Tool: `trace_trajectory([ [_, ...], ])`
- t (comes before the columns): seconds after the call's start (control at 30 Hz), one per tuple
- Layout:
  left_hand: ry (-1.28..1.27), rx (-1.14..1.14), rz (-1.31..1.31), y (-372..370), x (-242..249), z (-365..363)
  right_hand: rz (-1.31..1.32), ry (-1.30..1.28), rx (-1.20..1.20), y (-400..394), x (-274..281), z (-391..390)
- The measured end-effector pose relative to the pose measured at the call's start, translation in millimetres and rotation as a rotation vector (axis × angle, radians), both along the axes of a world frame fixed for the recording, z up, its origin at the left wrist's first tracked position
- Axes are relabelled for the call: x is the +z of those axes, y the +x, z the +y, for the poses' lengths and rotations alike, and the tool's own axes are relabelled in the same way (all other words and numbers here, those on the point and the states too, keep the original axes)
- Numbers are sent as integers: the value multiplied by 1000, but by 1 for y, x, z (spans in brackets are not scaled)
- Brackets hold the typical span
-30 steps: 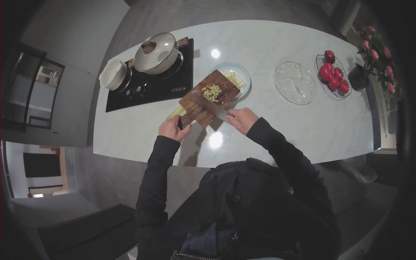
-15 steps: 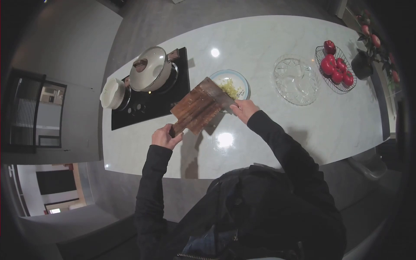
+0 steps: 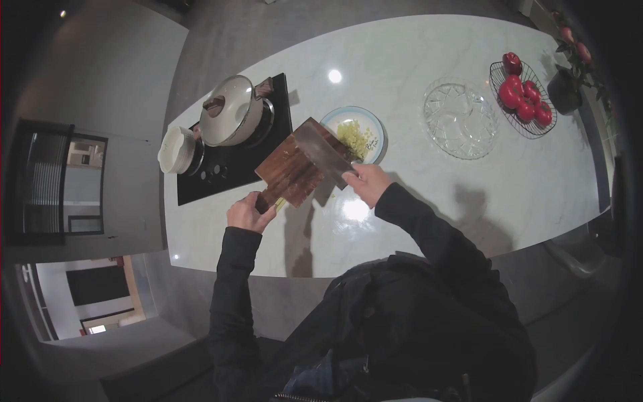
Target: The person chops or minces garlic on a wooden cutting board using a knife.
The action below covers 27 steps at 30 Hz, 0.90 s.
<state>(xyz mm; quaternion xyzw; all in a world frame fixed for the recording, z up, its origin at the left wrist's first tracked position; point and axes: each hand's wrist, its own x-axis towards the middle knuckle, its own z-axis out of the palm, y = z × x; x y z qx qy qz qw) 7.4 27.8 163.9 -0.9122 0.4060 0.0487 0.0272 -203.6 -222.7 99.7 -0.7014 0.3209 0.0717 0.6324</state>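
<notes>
My left hand [image 3: 249,213] is closed round the short handle of a wooden cutting board [image 3: 287,167], which is held above the countertop. In my right hand [image 3: 370,183] is a cleaver [image 3: 323,153], its broad dark blade lying across the board near the far right edge. Just beyond that edge is a white plate with a blue rim [image 3: 381,127], partly covered by the board and blade. A heap of small chopped yellow-green pieces [image 3: 355,138] lies on the plate. A yellowish bit shows by the board's handle.
Left of the board, a black cooktop [image 3: 231,167] carries a lidded pot [image 3: 231,114] and a smaller white pot [image 3: 177,151]. To the right stand a divided glass dish [image 3: 459,119] and a wire basket of red peppers [image 3: 526,100], with a dark vase [image 3: 564,92] beyond.
The cleaver has moved back from the board's plate-side edge, left across its surface. The board has shifted slightly left, and more of the plate and chopped pieces shows.
</notes>
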Motion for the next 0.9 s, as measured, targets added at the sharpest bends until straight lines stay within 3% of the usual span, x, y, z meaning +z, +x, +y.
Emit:
trace_trajectory([
  [0.2,-60,-11,-35,-6,2,-11,-60,237,40,12,22,11],
  [0.4,-124,4,26,-19,5,-4,9,85,-222,-9,-13,-29],
  [0.5,-122,77,83,-25,6,-4,-73,249,-380,-17,-8,-35],
  [0.57,-106,98,133,-26,0,-2,-230,512,-429,-21,5,-32],
  [0.67,-169,158,232,-30,-4,-5,-296,689,-436,-14,3,-23],
  [0.8,-240,166,273,-29,-7,-4,-241,788,-503,-12,-15,-14],
  [0.9,-256,186,287,-31,-6,0,-215,720,-517,-16,-10,-11],
])
